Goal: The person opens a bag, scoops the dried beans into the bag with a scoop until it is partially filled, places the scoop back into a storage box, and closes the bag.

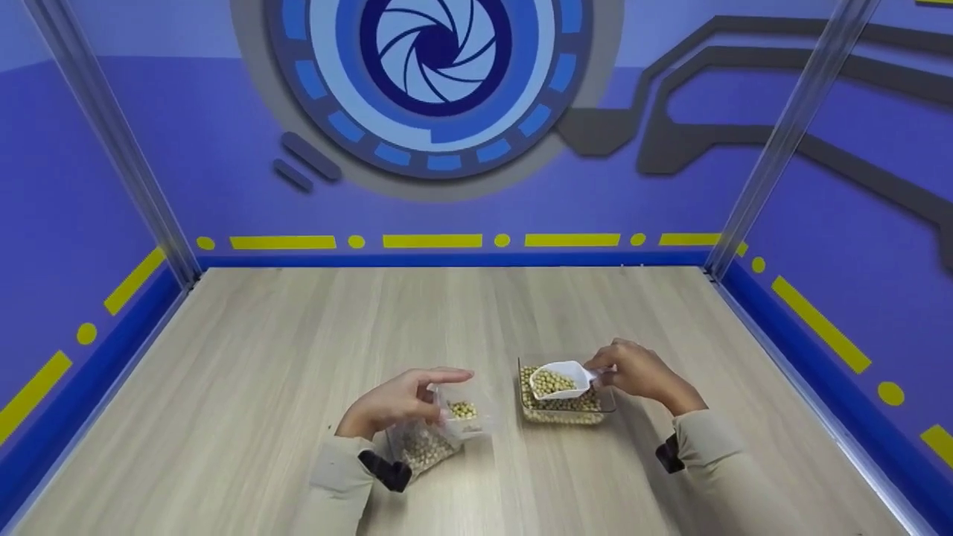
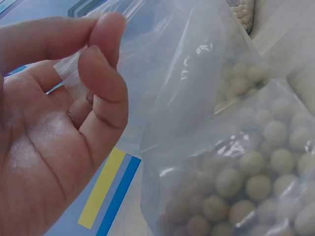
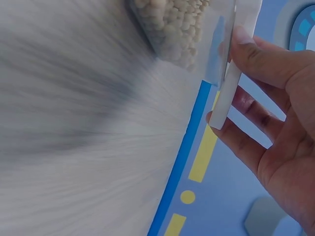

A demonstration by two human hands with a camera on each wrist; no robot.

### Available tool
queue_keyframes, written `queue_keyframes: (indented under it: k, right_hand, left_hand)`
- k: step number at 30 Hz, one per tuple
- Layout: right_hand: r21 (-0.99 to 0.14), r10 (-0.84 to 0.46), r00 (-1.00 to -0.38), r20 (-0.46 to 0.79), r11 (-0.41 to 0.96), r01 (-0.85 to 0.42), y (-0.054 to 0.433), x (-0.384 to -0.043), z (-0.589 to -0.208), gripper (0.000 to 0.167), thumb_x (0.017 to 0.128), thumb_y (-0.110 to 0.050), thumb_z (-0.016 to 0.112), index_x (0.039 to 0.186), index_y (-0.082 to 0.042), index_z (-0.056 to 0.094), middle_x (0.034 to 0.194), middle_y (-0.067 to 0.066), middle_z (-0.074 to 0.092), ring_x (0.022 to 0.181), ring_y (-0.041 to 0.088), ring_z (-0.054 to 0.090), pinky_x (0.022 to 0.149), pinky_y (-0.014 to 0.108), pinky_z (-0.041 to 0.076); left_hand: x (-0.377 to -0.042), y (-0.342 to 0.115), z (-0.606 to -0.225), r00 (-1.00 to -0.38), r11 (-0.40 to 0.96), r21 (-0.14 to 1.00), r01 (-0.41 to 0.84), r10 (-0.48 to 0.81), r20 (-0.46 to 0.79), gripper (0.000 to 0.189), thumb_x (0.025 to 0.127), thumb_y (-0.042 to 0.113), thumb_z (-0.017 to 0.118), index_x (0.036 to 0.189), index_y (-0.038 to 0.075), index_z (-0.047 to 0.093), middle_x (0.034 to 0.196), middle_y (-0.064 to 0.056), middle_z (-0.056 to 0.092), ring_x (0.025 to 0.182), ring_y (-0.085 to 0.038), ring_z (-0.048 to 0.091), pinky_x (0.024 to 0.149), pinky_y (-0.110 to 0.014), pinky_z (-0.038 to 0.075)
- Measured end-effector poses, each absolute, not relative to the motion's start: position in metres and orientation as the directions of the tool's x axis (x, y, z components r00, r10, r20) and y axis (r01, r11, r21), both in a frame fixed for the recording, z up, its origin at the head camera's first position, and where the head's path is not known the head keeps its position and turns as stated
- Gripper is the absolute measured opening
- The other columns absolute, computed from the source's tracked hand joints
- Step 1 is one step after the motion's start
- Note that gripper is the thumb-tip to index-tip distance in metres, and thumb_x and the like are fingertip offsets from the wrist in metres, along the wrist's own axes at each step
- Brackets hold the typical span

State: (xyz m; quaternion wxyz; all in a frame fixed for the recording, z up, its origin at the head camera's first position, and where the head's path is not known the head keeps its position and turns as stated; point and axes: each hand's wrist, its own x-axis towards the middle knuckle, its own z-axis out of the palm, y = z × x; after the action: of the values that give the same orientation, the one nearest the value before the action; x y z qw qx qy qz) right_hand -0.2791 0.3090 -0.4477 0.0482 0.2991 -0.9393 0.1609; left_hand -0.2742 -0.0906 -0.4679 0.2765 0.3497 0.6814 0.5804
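My left hand (image 1: 398, 402) pinches the lip of a clear plastic bag (image 1: 428, 447) between thumb and fingers. The bag rests on the table and holds many pale round beans or peas, seen closely in the left wrist view. To its right stands a clear rectangular container (image 1: 612, 407) filled with the same beans. My right hand (image 1: 642, 374) grips the handle of a white scoop (image 1: 573, 368) over the container. Beans lie in the scoop's bowl. In the right wrist view, thumb and fingers hold the white handle (image 3: 224, 105); the bowl is mostly cut off.
Both things stand on a light wood-grain table (image 1: 335, 320). Blue-purple panels (image 1: 201, 179) with yellow marks enclose the back and sides. Metal corner posts (image 1: 789, 141) rise at the back left and back right.
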Motion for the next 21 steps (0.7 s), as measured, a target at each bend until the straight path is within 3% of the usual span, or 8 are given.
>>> queue_keyframes:
  k: [13, 21]
  right_hand:
    - [-0.346, -0.543, -0.812, 0.216, 0.735, -0.584, 0.3139, -0.2812, -0.4517, 0.023, 0.077, -0.004, 0.075, 0.1, -0.006, 0.077, 0.094, 0.006, 0.075, 0.082, 0.022, 0.063, 0.07, 0.037, 0.049]
    - [-0.415, -0.531, -0.818, 0.22, 0.708, -0.571, 0.3141, -0.2809, -0.4551, 0.024, 0.078, -0.004, 0.074, 0.102, -0.004, 0.076, 0.095, 0.008, 0.075, 0.082, 0.022, 0.062, 0.07, 0.036, 0.047]
  left_hand:
    - [-0.2738, -0.0895, -0.4648, -0.619, 0.089, 0.986, 0.143, 0.785, 0.019, 0.068, 0.083, -0.013, 0.053, 0.147, 0.007, 0.04, 0.154, -0.015, 0.033, 0.067, -0.005, 0.06, 0.065, -0.023, 0.053]
    - [-0.2727, -0.0902, -0.4674, -0.619, 0.089, 0.986, 0.139, 0.785, 0.016, 0.068, 0.082, -0.014, 0.052, 0.147, 0.002, 0.038, 0.154, -0.019, 0.031, 0.067, -0.004, 0.06, 0.064, -0.021, 0.051]
